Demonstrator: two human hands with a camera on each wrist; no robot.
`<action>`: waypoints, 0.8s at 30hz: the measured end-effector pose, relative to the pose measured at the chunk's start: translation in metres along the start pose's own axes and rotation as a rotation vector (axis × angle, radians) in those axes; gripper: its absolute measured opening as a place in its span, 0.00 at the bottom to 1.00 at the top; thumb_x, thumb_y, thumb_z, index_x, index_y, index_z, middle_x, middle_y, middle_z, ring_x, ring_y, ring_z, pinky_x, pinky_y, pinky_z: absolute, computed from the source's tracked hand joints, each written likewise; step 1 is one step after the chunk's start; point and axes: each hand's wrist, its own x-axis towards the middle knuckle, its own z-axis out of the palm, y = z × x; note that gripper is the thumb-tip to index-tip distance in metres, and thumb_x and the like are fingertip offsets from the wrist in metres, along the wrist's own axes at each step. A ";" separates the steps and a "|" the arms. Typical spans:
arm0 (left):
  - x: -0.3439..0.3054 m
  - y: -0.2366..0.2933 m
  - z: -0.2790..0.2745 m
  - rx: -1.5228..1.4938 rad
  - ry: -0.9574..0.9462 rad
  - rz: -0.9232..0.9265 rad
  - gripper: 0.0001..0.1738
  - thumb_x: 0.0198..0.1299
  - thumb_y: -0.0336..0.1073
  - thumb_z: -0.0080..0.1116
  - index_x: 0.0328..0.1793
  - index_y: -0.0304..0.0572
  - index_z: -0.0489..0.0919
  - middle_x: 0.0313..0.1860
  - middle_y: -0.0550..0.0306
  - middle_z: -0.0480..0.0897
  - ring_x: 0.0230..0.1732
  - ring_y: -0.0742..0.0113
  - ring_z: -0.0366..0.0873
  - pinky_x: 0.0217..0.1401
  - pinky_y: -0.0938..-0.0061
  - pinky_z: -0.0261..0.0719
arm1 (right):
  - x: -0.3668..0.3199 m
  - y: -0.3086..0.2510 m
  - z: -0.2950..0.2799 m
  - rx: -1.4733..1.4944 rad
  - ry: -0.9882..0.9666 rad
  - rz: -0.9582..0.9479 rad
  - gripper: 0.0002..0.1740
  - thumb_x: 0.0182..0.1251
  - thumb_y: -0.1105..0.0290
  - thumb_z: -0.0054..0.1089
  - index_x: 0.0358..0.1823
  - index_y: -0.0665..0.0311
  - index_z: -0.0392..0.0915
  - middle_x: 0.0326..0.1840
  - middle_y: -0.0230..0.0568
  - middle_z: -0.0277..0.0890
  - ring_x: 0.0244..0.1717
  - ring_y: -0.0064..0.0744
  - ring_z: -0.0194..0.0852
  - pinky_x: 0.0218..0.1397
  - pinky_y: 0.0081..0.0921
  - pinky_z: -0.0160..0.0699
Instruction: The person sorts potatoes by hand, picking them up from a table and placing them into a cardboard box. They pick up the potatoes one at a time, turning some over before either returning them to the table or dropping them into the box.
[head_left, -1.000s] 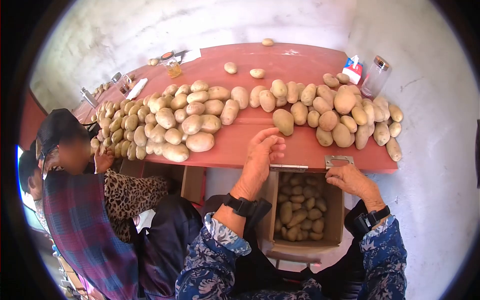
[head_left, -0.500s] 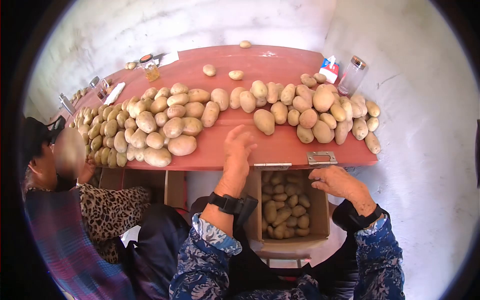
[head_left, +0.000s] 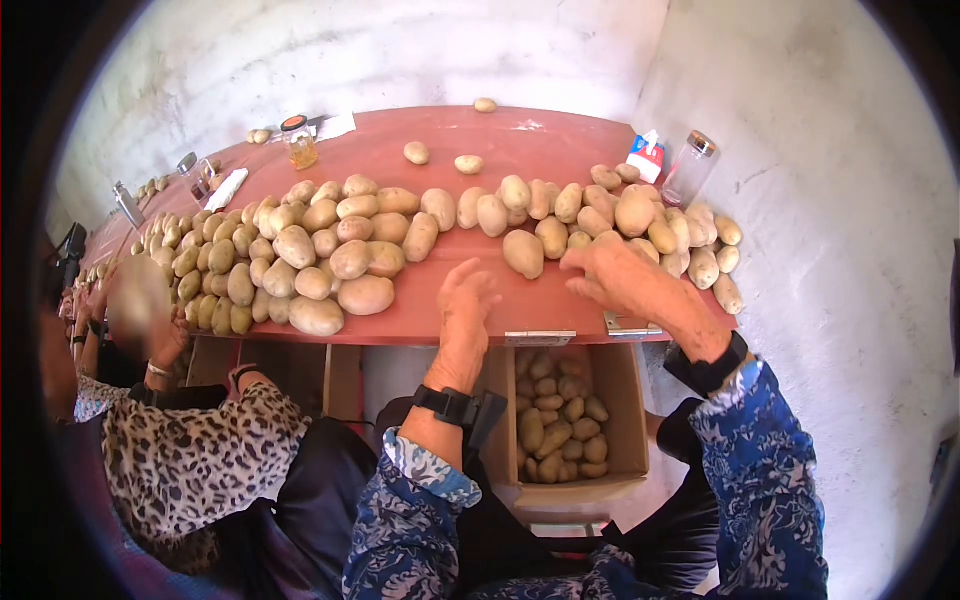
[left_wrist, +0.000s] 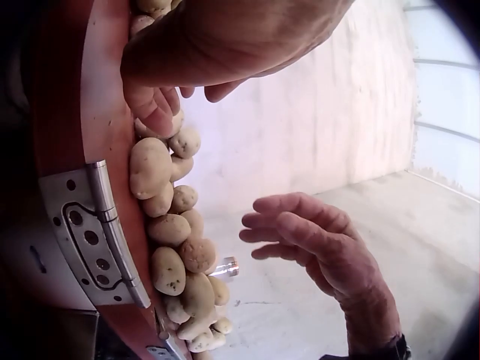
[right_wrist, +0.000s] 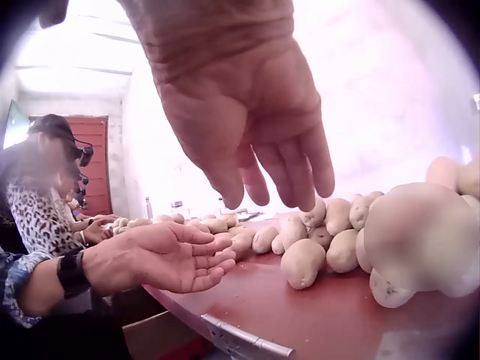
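Both hands are over the red table (head_left: 420,318), holding nothing. My left hand (head_left: 466,310), fingers loosely bent, is near the table's front edge, just left of a single larger potato (head_left: 523,254). On that potato's other side, my right hand (head_left: 640,285) reaches in from the right, fingers extended and overlapping part of the right-hand potato heap (head_left: 634,213). The right wrist view shows the right hand (right_wrist: 247,120) with fingers pointing down above the potatoes, and the left hand (right_wrist: 161,255) palm up.
A cardboard box (head_left: 628,400) of potatoes stands below the table edge, under metal hinges (head_left: 540,338). More potatoes (head_left: 295,247) cover the table's left side. A tissue pack (head_left: 646,158), glass bottle (head_left: 690,170) and jar (head_left: 299,142) stand behind. Another person (head_left: 200,470) sits at left.
My right hand has risen from the table edge and moved forward over the tabletop to the potatoes. My left hand has drawn back slightly. The head view has swung right, and the person beside me has shifted.
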 end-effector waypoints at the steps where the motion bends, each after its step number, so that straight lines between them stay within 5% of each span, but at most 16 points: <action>1: 0.000 0.001 0.000 -0.007 -0.006 0.006 0.23 0.62 0.31 0.54 0.64 0.36 0.72 0.49 0.52 0.78 0.48 0.64 0.77 0.46 0.70 0.79 | 0.009 0.004 0.004 0.005 -0.002 0.002 0.08 0.62 0.68 0.59 0.38 0.66 0.76 0.31 0.53 0.79 0.41 0.54 0.79 0.41 0.46 0.75; 8: 0.004 0.002 0.003 0.017 -0.037 -0.012 0.22 0.63 0.32 0.53 0.64 0.36 0.71 0.49 0.53 0.78 0.48 0.65 0.76 0.48 0.70 0.77 | 0.059 0.041 0.065 -0.052 0.190 -0.044 0.08 0.58 0.69 0.60 0.35 0.67 0.77 0.34 0.50 0.80 0.39 0.51 0.79 0.43 0.41 0.76; 10: 0.002 0.002 0.005 0.002 -0.051 -0.007 0.22 0.63 0.32 0.52 0.64 0.36 0.71 0.49 0.53 0.78 0.48 0.64 0.76 0.48 0.70 0.77 | 0.074 0.050 0.089 -0.169 0.222 -0.107 0.12 0.58 0.65 0.64 0.34 0.65 0.73 0.37 0.49 0.78 0.46 0.53 0.75 0.48 0.43 0.72; 12: 0.000 0.000 0.005 -0.010 -0.056 -0.025 0.22 0.63 0.32 0.52 0.64 0.36 0.71 0.50 0.53 0.78 0.49 0.64 0.76 0.49 0.70 0.77 | 0.087 0.049 0.116 -0.338 0.340 -0.046 0.13 0.57 0.60 0.63 0.37 0.60 0.77 0.35 0.42 0.82 0.41 0.41 0.81 0.43 0.42 0.74; 15: 0.003 0.000 0.005 -0.025 -0.064 0.000 0.18 0.61 0.29 0.53 0.58 0.38 0.75 0.43 0.55 0.80 0.43 0.66 0.78 0.42 0.72 0.79 | 0.088 0.048 0.124 -0.318 0.200 0.003 0.19 0.58 0.58 0.65 0.45 0.59 0.72 0.40 0.46 0.80 0.47 0.46 0.77 0.54 0.48 0.68; 18: 0.003 0.002 0.005 0.038 -0.084 0.006 0.23 0.65 0.33 0.51 0.65 0.35 0.71 0.51 0.52 0.78 0.50 0.63 0.77 0.51 0.70 0.78 | 0.100 0.046 0.127 -0.371 0.110 0.044 0.21 0.60 0.55 0.63 0.48 0.59 0.71 0.43 0.48 0.79 0.48 0.46 0.77 0.56 0.49 0.65; 24: 0.006 0.004 0.001 0.053 -0.065 0.006 0.22 0.65 0.32 0.50 0.65 0.34 0.71 0.51 0.51 0.78 0.51 0.62 0.78 0.51 0.68 0.79 | 0.100 0.043 0.132 -0.363 0.181 0.065 0.22 0.56 0.59 0.62 0.50 0.58 0.72 0.41 0.50 0.78 0.49 0.51 0.75 0.56 0.46 0.66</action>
